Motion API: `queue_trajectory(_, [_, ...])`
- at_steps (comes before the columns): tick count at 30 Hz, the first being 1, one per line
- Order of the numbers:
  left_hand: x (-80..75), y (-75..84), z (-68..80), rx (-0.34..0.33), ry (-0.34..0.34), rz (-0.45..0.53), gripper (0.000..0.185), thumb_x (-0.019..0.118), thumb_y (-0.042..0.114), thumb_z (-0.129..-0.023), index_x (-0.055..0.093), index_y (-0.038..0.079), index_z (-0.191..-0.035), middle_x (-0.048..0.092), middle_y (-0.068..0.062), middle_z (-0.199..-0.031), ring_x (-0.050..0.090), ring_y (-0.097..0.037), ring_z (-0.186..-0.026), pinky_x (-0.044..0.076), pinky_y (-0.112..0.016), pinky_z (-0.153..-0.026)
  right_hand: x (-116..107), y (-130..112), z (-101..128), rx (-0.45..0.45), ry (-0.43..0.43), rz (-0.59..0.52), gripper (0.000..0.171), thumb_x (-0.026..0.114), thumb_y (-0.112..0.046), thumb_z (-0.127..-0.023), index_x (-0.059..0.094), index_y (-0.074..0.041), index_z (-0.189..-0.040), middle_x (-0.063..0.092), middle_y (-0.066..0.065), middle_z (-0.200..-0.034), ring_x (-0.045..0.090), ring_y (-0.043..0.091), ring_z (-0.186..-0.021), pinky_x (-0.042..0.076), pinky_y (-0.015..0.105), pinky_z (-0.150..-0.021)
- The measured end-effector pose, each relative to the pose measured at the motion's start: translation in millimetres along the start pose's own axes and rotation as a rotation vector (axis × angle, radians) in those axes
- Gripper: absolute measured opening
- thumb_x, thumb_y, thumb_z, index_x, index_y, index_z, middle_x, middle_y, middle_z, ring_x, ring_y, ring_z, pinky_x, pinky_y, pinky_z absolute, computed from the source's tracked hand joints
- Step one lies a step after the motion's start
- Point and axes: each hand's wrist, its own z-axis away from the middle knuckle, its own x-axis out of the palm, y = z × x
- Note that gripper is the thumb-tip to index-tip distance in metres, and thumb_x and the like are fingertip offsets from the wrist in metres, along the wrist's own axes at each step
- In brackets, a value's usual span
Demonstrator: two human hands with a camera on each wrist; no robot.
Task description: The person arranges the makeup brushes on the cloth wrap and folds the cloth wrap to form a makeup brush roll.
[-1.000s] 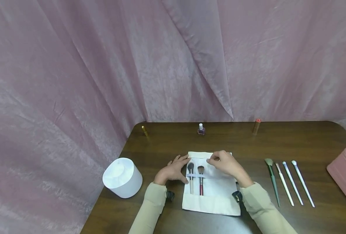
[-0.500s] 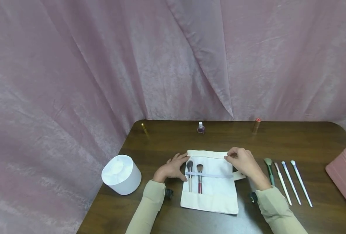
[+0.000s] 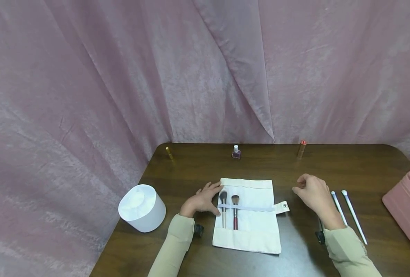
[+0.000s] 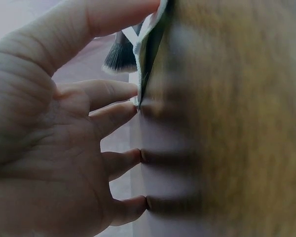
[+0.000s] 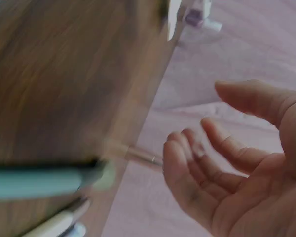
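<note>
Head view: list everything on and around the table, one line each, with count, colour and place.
Brush roll: one, cream cloth, laid open at the table's near middle, snap tab at its right edge.
Brushes in the roll: two, one pale handle, one red handle, under the elastic band at its left.
Loose brushes: two in plain view, white handles, right of the right hand; others may lie hidden beneath that hand.
Round box: one, white, near left corner.
Nail polish bottle: one, dark pink, far edge, middle.
Gold tube: one, far left.
Red-capped tube: one, far right.
Case: one, pink, right edge.
Table: one, dark wood.
Curtain: pink, behind.
Left hand: rests at the roll's left edge.
Right hand: holds nothing, above the loose brushes.
</note>
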Motion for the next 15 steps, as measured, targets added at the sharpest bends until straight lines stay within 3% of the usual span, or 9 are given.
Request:
queue_trajectory(5, [0.1, -1.2, 1.4, 0.001, 0.003, 0.007, 0.096, 0.089, 0.017, -0.077, 0.037, 0.01, -0.157, 0.022, -0.006, -0.167, 0.009, -0.037, -0.153, 0.012, -0.067, -0.115, -5.3, 15.4, 9.5, 0.085, -0.013, 0.065, 0.035, 0.072, -0.011, -0.087, 0.061, 0.016, -0.107, 0.063, 0.032, -0.098, 0.061, 0.046, -0.083, 0.048, 0.055, -0.064])
queue_trajectory(8, [-0.3, -0.5, 2.6, 0.002, 0.0, 0.012, 0.097, 0.089, 0.017, -0.077, 0.036, 0.01, -0.158, 0.022, -0.006, -0.167, 0.008, -0.037, -0.153, 0.012, -0.067, -0.115, -8.4, 22.8, 13.2, 0.114, -0.014, 0.102, 0.025, 0.069, -0.012, -0.087, 0.058, 0.01, -0.087, 0.057, 0.023, -0.078, 0.055, 0.038, -0.07, 0.044, 0.049, -0.056])
queue_trajectory(11, [-0.4, 0.3, 2.6, 0.0, 0.002, 0.015, 0.097, 0.088, 0.017, -0.077, 0.036, 0.01, -0.158, 0.022, -0.006, -0.167, 0.008, -0.037, -0.153, 0.012, -0.067, -0.116, -10.8, 29.1, 15.6, 0.12, -0.01, 0.136, 0.031, 0.067, -0.013, -0.087, 0.045, -0.003, -0.069, 0.044, 0.01, -0.064, 0.047, 0.03, -0.061, 0.037, 0.042, -0.051])
queue_trajectory(15, [-0.3, 2.0, 1.7, -0.005, 0.006, 0.013, 0.096, 0.088, 0.017, -0.077, 0.036, 0.01, -0.158, 0.022, -0.005, -0.167, 0.009, -0.037, -0.153, 0.012, -0.066, -0.116, -14.1, 33.2, 17.4, 0.131, -0.021, 0.163, 0.035, 0.065, -0.012, -0.086, 0.04, -0.009, -0.062, 0.042, 0.008, -0.06, 0.046, 0.029, -0.059, 0.036, 0.041, -0.051])
